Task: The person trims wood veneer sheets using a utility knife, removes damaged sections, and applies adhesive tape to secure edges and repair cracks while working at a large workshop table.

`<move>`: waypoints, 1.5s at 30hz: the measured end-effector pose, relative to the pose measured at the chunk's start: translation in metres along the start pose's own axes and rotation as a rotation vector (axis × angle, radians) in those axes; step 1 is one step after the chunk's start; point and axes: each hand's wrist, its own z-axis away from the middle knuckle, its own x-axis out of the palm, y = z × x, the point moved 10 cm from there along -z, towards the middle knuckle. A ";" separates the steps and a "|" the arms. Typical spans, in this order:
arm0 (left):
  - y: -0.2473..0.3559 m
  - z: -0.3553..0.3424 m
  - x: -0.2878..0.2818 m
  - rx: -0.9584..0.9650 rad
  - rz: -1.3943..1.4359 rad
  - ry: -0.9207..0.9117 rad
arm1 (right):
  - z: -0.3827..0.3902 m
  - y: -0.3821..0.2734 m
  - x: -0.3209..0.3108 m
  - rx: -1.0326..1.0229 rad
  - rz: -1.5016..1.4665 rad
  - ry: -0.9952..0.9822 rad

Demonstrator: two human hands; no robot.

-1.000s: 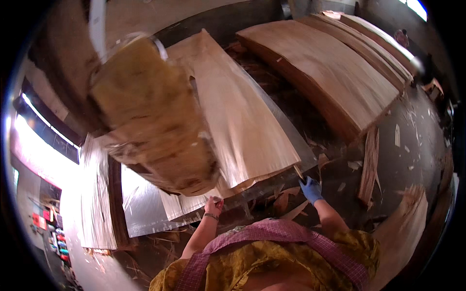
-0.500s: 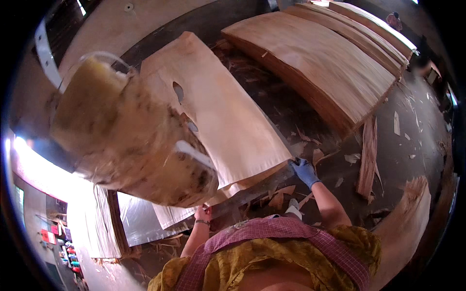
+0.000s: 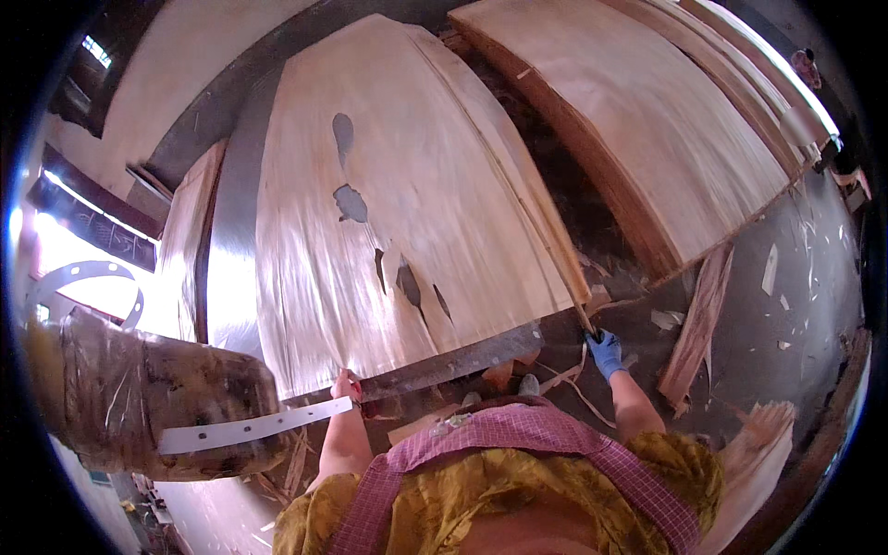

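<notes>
A wide, pale wood veneer sheet [image 3: 435, 185] lies spread over a dark table, with several ragged holes down its left half. Along its right side runs a folded or overlapping strip. My bare left hand [image 3: 346, 383] has its fingers closed at the sheet's near edge, left of the middle. Something small and red shows beside that hand; its kind is unclear. At the near right corner, my right hand [image 3: 606, 353] in a blue glove grips the end of the strip edge. The undersides of both grips are hidden.
A thick veneer stack [image 3: 638, 120] stands to the right, another stack [image 3: 190, 240] to the left. A brown, wrapped, roll-like thing [image 3: 139, 388] with a white perforated strap [image 3: 254, 427] looms at lower left. Splintered veneer scrap [image 3: 698, 328] and shavings litter the floor at right.
The veneer sheet has spread wider to the left, showing more holes. My left hand has shifted left, my right slightly right. The brown roll-like thing has swung from over the sheet to lower left.
</notes>
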 end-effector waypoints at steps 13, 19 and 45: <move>-0.011 -0.009 0.015 -0.158 0.177 -0.036 | 0.008 -0.259 0.061 -0.379 0.197 -0.034; -0.014 0.045 0.029 -0.170 0.157 0.133 | 0.040 -0.290 0.055 -0.514 0.211 0.145; 0.085 0.263 0.517 0.914 -1.612 0.369 | -0.400 0.037 -0.151 -0.358 0.368 -0.087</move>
